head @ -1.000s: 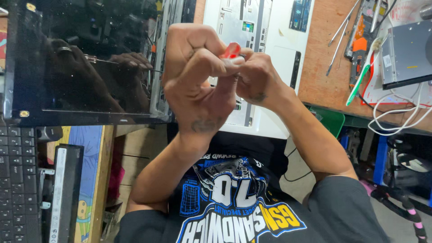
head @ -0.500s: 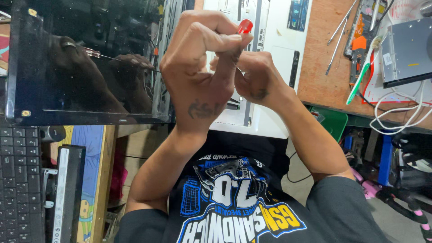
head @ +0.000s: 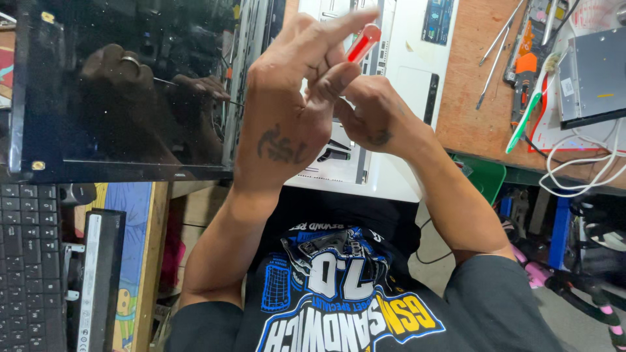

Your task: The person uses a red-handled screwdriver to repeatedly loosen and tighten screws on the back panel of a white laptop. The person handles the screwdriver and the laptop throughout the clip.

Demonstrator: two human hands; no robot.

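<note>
My left hand [head: 287, 124] and right hand [head: 375, 117] pinch a slim screwdriver [head: 362, 42] with a glossy red handle above the white laptop [head: 404, 85] on the bench [head: 469, 117]; I judge the smooth plastic could slip and the tip scratch the glassy black screen [head: 117, 91]

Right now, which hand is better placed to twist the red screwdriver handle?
Left, likely. The left hand has its fingertips around the red screwdriver handle; the right hand sits lower, partly hidden behind it, grip unclear.
</note>
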